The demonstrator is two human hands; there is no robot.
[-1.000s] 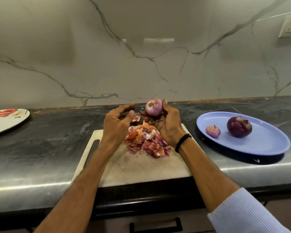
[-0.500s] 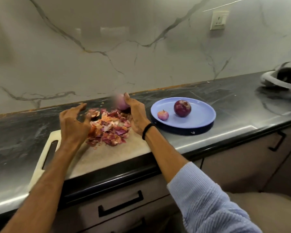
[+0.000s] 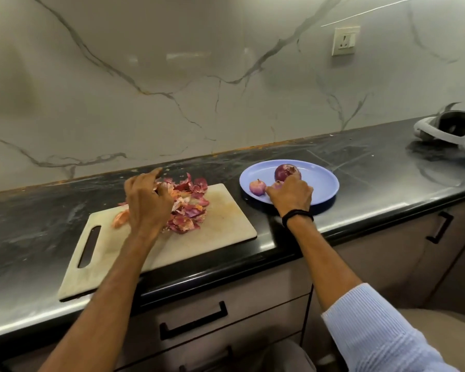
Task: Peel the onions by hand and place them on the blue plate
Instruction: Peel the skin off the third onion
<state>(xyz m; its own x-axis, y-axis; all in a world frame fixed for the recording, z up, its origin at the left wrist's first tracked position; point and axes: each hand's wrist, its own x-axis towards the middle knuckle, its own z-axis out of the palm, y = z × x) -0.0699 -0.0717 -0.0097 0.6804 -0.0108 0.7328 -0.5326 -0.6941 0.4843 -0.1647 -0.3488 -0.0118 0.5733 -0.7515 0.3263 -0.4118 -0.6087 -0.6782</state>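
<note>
On the dark counter lies the blue plate [image 3: 320, 181] with a large dark-red peeled onion [image 3: 287, 171] and a small pale one [image 3: 257, 187] on it. My right hand [image 3: 290, 196] is over the plate's near side and holds a third peeled onion [image 3: 277, 184], mostly hidden by the fingers. A heap of red and orange onion skins [image 3: 189, 204] covers the far part of the pale cutting board [image 3: 220, 224]. My left hand [image 3: 147, 201] rests on the left side of that heap, fingers curled into the skins.
A white headset [image 3: 451, 130] lies at the far right of the counter. A wall socket [image 3: 345, 40] sits on the marble backsplash. Drawers with black handles [image 3: 193, 319] run below the counter edge.
My right hand has carried the peeled onion from above the board over to the blue plate. My left hand has dropped onto the skin pile. The view has swung to the right.
</note>
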